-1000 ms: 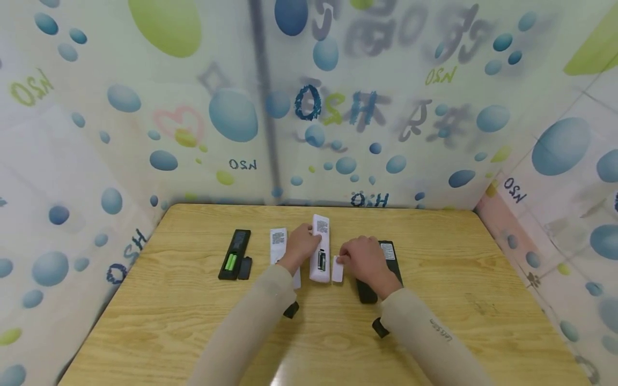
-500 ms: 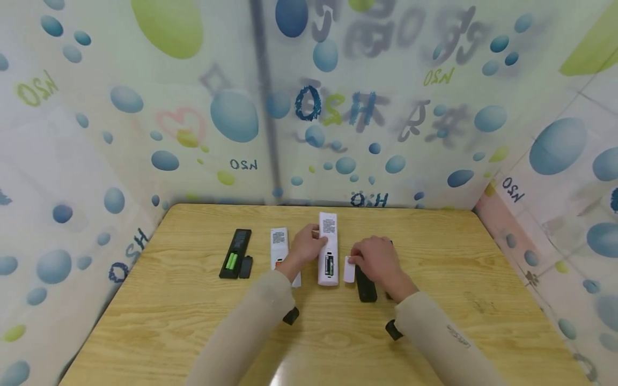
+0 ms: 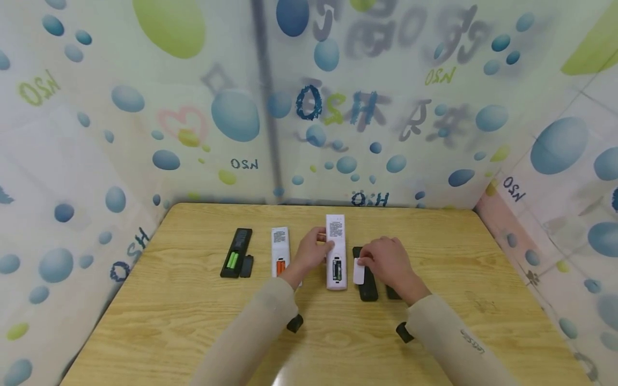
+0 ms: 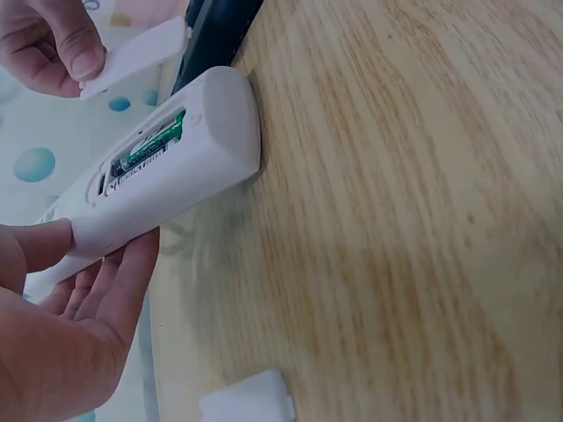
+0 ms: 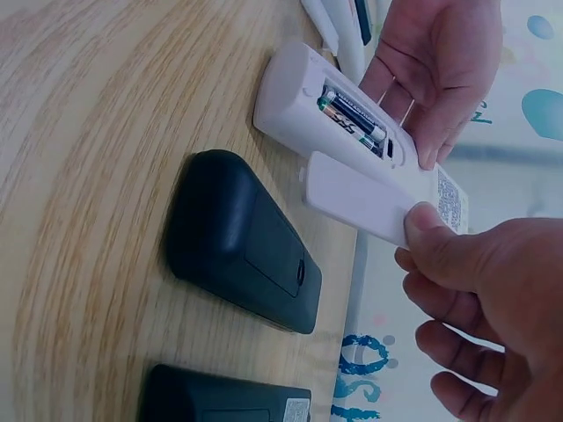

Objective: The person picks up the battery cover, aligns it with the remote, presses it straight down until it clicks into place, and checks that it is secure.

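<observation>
My left hand (image 3: 311,252) grips a white remote control (image 3: 336,241) by its side, thumb on the back face. The remote lies back side up, its battery bay uncovered, with two batteries (image 5: 352,119) inside. Between thumb and fingers, my right hand (image 3: 386,260) pinches the white battery cover (image 5: 356,198). The cover is held up beside the bay, apart from it in the left wrist view. Just right of the white remote lies a black remote (image 5: 237,237), its own cover in place; the cover and right hand overlap it in the head view.
Further right is another black remote (image 5: 229,396), mostly hidden by the right arm in the head view. To the left lie a black remote (image 3: 236,254) with green batteries, its loose cover (image 3: 247,266), and a white remote (image 3: 280,241) with orange batteries. A white piece (image 4: 248,400) lies nearby.
The left hand has moved the white remote to the right across the table. The right hand has shifted right too, still pinching the cover.
</observation>
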